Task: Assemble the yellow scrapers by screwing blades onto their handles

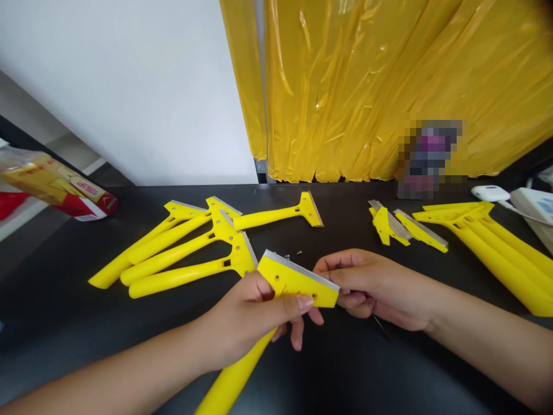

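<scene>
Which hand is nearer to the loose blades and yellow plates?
Right: the right hand sits on the near side of the loose blades and yellow plates, while the left hand is farther off to their left, holding a yellow scraper.

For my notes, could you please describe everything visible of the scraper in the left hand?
The scraper is yellow, apparently plastic, with two holes in its wide head and a grey, metallic-looking blade along the far edge. Its handle slants down-left out of frame. The left hand grips it; the right hand is at the head's right corner.
</scene>
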A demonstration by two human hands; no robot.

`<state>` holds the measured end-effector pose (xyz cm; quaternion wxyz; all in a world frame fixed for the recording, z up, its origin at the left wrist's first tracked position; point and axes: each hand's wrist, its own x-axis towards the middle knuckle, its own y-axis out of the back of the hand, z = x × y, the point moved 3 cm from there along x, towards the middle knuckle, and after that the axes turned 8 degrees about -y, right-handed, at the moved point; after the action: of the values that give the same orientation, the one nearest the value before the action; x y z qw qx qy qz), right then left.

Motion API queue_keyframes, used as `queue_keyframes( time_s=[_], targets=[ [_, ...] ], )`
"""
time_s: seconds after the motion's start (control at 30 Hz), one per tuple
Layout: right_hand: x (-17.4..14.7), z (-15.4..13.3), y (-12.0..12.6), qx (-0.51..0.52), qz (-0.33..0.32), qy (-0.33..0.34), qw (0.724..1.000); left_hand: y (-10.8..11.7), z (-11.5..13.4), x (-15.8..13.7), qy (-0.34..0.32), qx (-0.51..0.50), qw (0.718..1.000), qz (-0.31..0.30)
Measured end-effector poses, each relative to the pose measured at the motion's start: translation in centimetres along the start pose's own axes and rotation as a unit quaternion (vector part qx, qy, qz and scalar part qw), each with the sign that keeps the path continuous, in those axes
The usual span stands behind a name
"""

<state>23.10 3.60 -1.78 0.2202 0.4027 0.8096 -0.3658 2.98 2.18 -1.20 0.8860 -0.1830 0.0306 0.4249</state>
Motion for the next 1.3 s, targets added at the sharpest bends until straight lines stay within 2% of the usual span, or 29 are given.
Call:
queue_keyframes(
  time_s=[0.27, 0.6, 0.8, 1.0, 1.17, 1.3],
  targets=[
    [-0.2, 0.3, -0.3, 0.031, -0.038, -0.028, 0.998, -0.1, -0.1, -0.4, -0.010, 0.008, 1.000, -0.003],
    [-0.8, -0.4, -0.7, 0.040, -0.079, 0.031, 0.996, 0.7, -0.1, 0.0, -0.041, 0.017, 0.999, 0.023],
    [-1.1, -0.6, -0.7, 0.012, -0.047, 0.021, 0.999, 0.5, 0.0, 0.1, -0.060, 0.014, 0.998, 0.013],
    [-1.4, -0.9, -0.6, -0.001, -0.035, -0.020, 0.999, 0.5, -0.3, 0.2, -0.042, 0.031, 0.999, 0.015],
    [-1.3, -1.3, -0.5, -0.032, -0.016, 0.023, 0.999, 0.5, -0.2, 0.3, -0.040, 0.028, 0.998, 0.030],
    [-1.3, -1.3, -0.2, -0.046, 0.015, 0.055, 0.997, 0.3, 0.3, 0.2, -0.022, 0.000, 0.997, 0.071]
  ],
)
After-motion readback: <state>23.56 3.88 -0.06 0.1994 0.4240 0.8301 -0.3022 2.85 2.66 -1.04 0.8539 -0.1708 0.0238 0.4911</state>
